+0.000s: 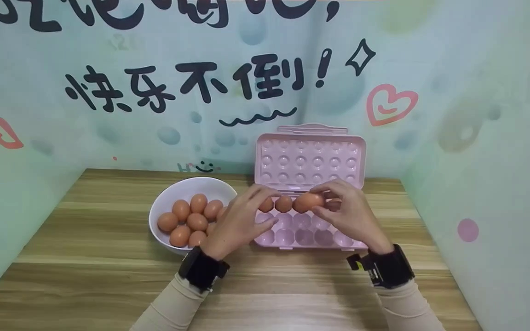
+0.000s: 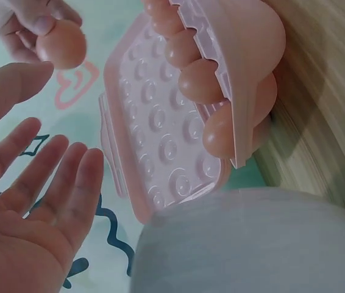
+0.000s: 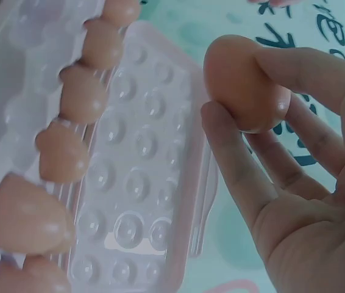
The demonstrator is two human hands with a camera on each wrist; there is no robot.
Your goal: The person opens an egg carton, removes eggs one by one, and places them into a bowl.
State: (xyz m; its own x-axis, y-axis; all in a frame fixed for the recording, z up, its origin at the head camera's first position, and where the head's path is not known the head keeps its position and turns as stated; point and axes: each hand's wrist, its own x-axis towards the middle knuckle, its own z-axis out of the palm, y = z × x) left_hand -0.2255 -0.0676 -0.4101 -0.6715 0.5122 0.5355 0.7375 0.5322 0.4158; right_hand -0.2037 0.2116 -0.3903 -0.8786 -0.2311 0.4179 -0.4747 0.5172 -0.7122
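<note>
Against the pale green-blue wall cloth [image 1: 127, 50] printed with black lettering, you work at a wood-grain table [image 1: 85, 276]. Toward its far edge, a pink plastic egg box [image 1: 304, 236] with rounded cups, its dimpled pink lid [image 1: 309, 154] raised behind. To your left of the box, a round white bowl [image 1: 180, 189] with smooth brown eggs [image 1: 197, 222] heaped inside. Beige long sleeves [image 1: 173, 301] cover your forearms. Your left hand [image 1: 241, 220] is between bowl and box, reaching over the box's left end; fingers extended, released. Your right hand [image 1: 351, 212] is over the box's right part, thumb and fingertips pinching an egg. Black wrist straps [image 1: 203, 270] on both arms. Box's back row: brown eggs in line [image 1: 284, 204], partly hidden by your right hand from the head view. Last, the single oval brown egg [image 1: 310, 202] in your right grip: held above the box, apart from the row.
</note>
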